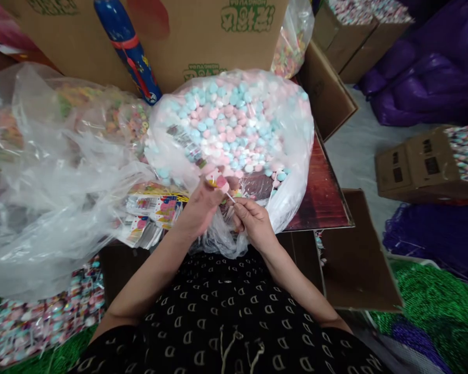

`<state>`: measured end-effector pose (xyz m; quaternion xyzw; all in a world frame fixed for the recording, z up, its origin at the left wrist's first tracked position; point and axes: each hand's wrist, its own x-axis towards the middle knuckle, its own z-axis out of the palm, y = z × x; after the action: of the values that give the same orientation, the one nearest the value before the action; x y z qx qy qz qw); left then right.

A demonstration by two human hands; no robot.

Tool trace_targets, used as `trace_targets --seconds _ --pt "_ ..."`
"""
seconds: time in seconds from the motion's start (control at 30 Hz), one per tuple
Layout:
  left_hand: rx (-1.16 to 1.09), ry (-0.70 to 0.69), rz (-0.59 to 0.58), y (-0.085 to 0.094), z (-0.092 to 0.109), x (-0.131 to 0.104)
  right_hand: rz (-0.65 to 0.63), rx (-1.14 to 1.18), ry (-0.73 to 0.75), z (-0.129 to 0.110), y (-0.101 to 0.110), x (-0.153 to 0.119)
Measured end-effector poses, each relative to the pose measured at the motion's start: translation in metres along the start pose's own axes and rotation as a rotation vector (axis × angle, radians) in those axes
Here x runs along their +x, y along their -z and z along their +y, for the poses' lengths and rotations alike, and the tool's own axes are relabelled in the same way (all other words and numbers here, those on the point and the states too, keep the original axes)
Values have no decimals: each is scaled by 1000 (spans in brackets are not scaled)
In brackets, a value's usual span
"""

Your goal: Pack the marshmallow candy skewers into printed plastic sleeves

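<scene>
My left hand [203, 203] is closed round a small pink candy piece [218, 181] with some yellow on it, at the near edge of the open bag. A thin white stick [231, 198] runs from the pink piece to my right hand [251, 218], whose thumb and fingers pinch its lower end. Beyond both hands lies a large clear plastic bag [292, 200] of pink, blue and white round candies [230, 124]. Printed wrappers [156, 210] are stacked to the left of my left hand.
Clear bags of colourful candy [125, 119] lie at the left. A blue bottle [128, 52] leans against a large cardboard box [195, 36]. The red table's edge [323, 202] shows at the right, beside an open carton [354, 249] and green strands [437, 296].
</scene>
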<state>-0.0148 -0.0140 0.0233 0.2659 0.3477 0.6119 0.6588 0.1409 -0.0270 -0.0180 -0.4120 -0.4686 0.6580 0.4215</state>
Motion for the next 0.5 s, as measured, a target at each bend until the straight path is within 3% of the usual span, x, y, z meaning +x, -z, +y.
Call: trace_targets --seconds 0.2,0.33,0.5 --pt "-87 -198 148 6 32 8 -6 -172 41 9 4 -2" --pt "-116 -185 218 8 27 10 31 -348 88 14 5 -4" --pt "-162 -126 221 7 14 10 -87 -177 -40 10 1 -6"
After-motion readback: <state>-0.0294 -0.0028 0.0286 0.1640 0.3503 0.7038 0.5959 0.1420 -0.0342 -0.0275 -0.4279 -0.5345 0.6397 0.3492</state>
